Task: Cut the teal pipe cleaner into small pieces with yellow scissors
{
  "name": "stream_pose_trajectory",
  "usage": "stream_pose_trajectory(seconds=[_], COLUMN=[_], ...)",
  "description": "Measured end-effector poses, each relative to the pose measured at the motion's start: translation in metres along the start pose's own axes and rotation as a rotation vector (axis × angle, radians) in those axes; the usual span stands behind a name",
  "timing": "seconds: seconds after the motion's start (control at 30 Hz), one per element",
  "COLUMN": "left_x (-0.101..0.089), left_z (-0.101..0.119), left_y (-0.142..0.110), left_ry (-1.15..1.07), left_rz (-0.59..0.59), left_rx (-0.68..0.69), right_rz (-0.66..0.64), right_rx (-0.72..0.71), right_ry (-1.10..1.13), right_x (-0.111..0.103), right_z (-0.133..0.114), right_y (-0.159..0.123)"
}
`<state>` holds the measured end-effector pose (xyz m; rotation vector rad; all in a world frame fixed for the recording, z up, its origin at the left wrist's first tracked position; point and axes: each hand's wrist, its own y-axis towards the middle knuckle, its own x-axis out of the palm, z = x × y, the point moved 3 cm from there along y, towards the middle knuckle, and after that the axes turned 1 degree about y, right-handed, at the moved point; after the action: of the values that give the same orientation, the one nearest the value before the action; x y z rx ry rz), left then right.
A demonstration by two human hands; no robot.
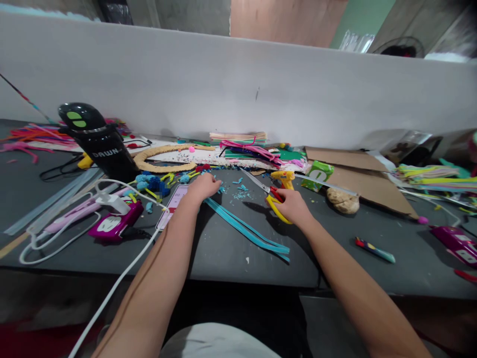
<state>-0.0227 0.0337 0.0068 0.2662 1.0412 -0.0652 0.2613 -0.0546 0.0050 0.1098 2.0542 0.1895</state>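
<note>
My right hand grips a pair of scissors by the red and yellow handles; the blades angle up and left, away from me. Closed fingers of my left hand are at one end of a bundle of light blue pipe cleaners, whose long part trails right across the table. How the fingers pinch the bundle is partly hidden. Short blue cut pieces and fine fluff are scattered between my left hand and the blades. A phone with a lit screen lies partly under my left forearm.
A black tumbler stands at left, near a purple power strip and white cable. Behind the scissors are a yellow glue gun, a green packet and cardboard. A cutter-like tool lies right. A white partition rises behind.
</note>
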Motion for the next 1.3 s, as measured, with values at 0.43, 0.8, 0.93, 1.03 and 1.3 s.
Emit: stream_pose_trajectory(seconds=[0.43, 0.8, 0.93, 1.03, 1.3], left_x=[0.021, 0.041, 0.046, 0.050, 0.053], left_z=[0.044, 0.048, 0.047, 0.044, 0.036], left_y=[-0.004, 0.002, 0.005, 0.007, 0.013], left_ry=[0.052, 0.140, 0.157, 0.167, 0.178], left_rz=[-0.003, -0.100, -0.104, -0.105, -0.029], left_rx=[0.183, 0.217, 0.202, 0.183, 0.149], right_rz=[0.124, 0.109, 0.112, 0.132, 0.243], right_rx=[0.058, 0.067, 0.059, 0.044, -0.180], right_ry=[-0.013, -0.039, -0.035, -0.049, -0.094], right_x=[-0.006, -0.001, 0.000, -0.001, 0.001], right_z=[0.002, 0.006, 0.004, -0.003, -0.028], right_y=[0.004, 0.005, 0.004, 0.001, -0.012])
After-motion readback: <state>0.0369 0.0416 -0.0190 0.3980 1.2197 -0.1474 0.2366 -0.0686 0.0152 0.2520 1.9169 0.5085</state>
